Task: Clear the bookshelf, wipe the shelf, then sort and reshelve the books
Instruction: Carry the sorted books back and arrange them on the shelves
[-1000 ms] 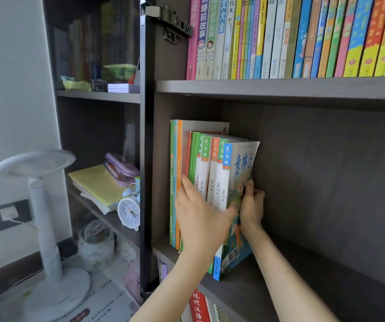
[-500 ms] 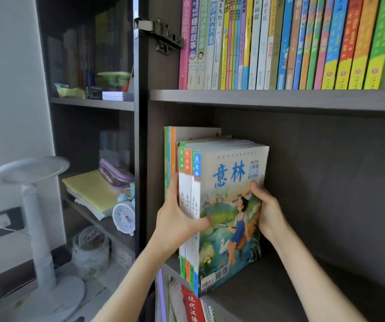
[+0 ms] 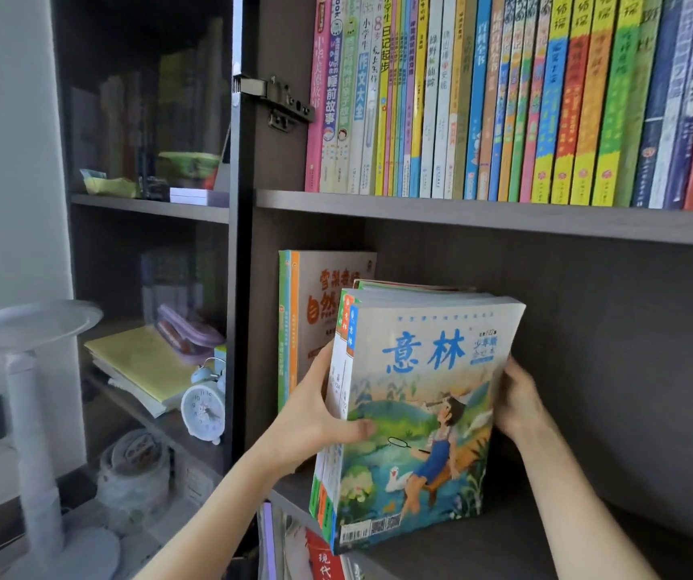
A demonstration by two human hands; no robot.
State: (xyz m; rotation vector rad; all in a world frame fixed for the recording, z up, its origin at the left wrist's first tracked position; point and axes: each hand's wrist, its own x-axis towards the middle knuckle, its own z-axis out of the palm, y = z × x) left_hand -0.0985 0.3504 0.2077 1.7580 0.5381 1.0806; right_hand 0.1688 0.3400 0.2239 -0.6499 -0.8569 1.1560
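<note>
A stack of several thin magazines point(image 3: 420, 412) with an illustrated blue-green cover stands upright at the front edge of the dark middle shelf point(image 3: 483, 550), turned cover-out. My left hand point(image 3: 315, 416) grips its spine side, thumb across the cover. My right hand point(image 3: 516, 403) holds the far page edge, fingers hidden behind the stack. Two or three taller books point(image 3: 315, 311) with green and orange spines remain upright against the shelf's left wall.
The shelf above point(image 3: 504, 215) carries a full row of colourful books point(image 3: 504, 98). Left compartment holds a yellow notebook pile point(image 3: 144, 362), a pencil case and a small alarm clock point(image 3: 204, 406). A white desk lamp point(image 3: 31, 412) stands at lower left. More books point(image 3: 319, 554) lie below.
Both hands have drawn the magazine stack away from the taller books and forward to the shelf's front edge, turning its cover toward me. The camera has moved closer.
</note>
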